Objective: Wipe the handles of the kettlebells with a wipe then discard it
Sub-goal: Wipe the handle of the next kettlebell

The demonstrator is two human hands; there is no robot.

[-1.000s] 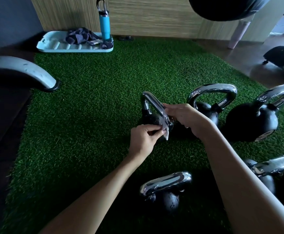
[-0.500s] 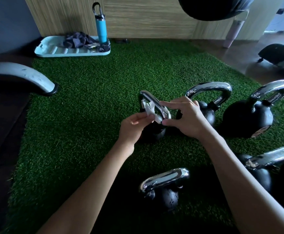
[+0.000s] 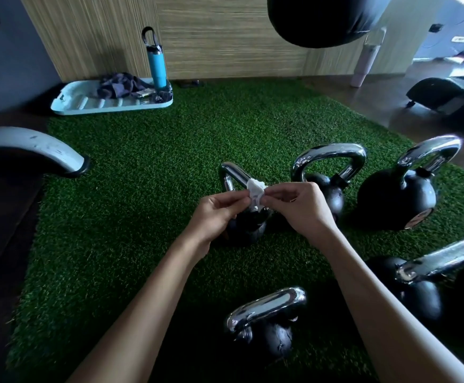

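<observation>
Left hand (image 3: 217, 211) and right hand (image 3: 299, 207) both pinch the crumpled white wipe (image 3: 255, 193) above the centre black kettlebell's chrome handle (image 3: 235, 175). Recommendation: spread wipe flat, wrap handle fully, then stroke along it.

A crumpled white wipe (image 3: 255, 195) is pinched between the fingertips of the left hand (image 3: 216, 214) and the right hand (image 3: 299, 208). Directly behind and beneath those fingers, a small black kettlebell with a chrome handle (image 3: 239, 183) is set on the green artificial turf mat (image 3: 148, 189). To the right of the fingers, a second chrome-handled kettlebell (image 3: 328, 172) is placed, and farther right a larger one (image 3: 399, 197). Nearer than the fingers, another chrome-handled kettlebell (image 3: 266, 322) is found, with one more (image 3: 424, 280) to its right. Far behind and left of the fingers, a pale plastic tray (image 3: 78, 102) is laid at the mat's edge, with a blue water bottle (image 3: 156, 64) stood on it.
</observation>
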